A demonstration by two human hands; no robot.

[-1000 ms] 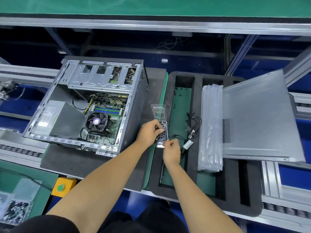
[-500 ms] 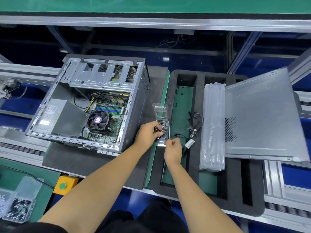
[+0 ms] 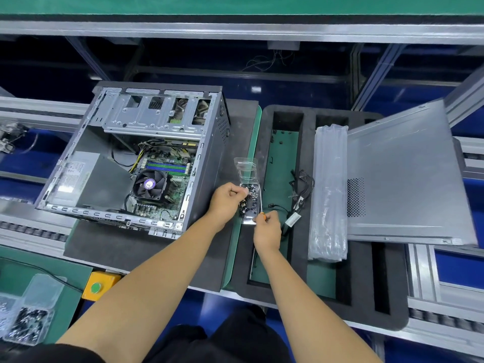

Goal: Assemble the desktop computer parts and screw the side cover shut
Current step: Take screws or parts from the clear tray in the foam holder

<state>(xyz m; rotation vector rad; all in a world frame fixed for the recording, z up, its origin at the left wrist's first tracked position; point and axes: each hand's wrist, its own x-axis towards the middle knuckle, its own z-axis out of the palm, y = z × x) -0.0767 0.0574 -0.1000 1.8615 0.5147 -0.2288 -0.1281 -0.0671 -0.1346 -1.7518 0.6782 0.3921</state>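
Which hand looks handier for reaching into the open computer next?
Probably the left hand: it is on the side nearest the open computer case. The right hand is farther away, pinching the screw bag.

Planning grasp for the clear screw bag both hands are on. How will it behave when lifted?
Probably floppy: the clear screw bag is thin film, its empty top standing crumpled. Likely bottom-heavy, since the dark screws bunch low between the left hand and right hand. The glossy film may slip, so pinching seems wise.

Bright overhead light is glaring off the side panel [image 3: 403, 176]; wide-angle lens is bowing edge rails; background under conveyor is staying dark.
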